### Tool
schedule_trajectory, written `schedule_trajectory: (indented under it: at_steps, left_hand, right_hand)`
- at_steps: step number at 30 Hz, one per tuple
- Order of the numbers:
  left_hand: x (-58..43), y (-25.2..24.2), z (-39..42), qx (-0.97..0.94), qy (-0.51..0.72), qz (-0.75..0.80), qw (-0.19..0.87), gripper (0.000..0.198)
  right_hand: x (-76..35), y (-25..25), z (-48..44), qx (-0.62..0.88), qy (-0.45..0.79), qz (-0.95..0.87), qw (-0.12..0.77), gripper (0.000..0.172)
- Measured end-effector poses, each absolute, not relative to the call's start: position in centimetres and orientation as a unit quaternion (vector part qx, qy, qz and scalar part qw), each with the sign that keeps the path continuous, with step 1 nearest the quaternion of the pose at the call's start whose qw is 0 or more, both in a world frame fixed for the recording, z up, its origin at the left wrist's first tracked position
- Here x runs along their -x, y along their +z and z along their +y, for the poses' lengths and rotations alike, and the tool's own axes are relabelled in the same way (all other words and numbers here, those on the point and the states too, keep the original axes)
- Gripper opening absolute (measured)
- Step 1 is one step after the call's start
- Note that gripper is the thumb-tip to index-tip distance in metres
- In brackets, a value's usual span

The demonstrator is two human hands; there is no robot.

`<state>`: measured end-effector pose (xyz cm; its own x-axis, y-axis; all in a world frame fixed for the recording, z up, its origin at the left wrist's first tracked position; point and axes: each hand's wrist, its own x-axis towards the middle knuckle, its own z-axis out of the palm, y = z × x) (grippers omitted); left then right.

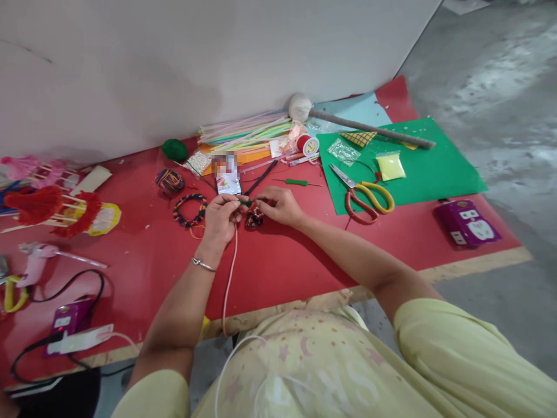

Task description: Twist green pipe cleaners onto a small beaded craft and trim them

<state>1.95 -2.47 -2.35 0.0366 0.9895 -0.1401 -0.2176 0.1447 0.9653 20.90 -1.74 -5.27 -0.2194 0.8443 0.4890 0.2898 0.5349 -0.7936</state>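
Pinching small green piece in left hand, dark yarn bundle in right hand; liable to tangle if tugged unevenly.

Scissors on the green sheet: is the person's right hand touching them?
Apart. The head view plainly shows red tabletop between the right hand and the scissors.

From afar I see a phone on a red table. On the phone's near side, the left hand pinches a green piece beside the right hand. Right of the phone: scissors; left: a braided ring.
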Motion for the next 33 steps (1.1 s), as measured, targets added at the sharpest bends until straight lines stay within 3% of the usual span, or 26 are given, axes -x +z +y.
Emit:
schedule_trajectory:
  at_steps: [10,20,31,33]
  left_hand:
    - [-1.5,-2.2,-2.0,-0.397,0.519,0.468,0.595,0.014]
    - [-1.6,-4.0,-2.4,-0.607,0.415,0.551,0.394,0.021]
    - [-1.7,-4.1,-2.6,-0.594,0.417,0.549,0.415,0.026]
    - [-1.7,-4.0,-2.5,-0.578,0.427,0.545,0.432,0.023]
  right_hand:
    - [-20.8,-6.2,-1.3,0.436,0.244,-0.708,0.499,0.016]
    - [-20.8,-5.9,-1.5,0.411,0.257,-0.720,0.496,0.017]
    - [-20.9,-5.7,-1.6,0.388,0.253,-0.725,0.509,0.020]
    - [-20.9,-5.7,-1.8,0.367,0.273,-0.721,0.520,0.030]
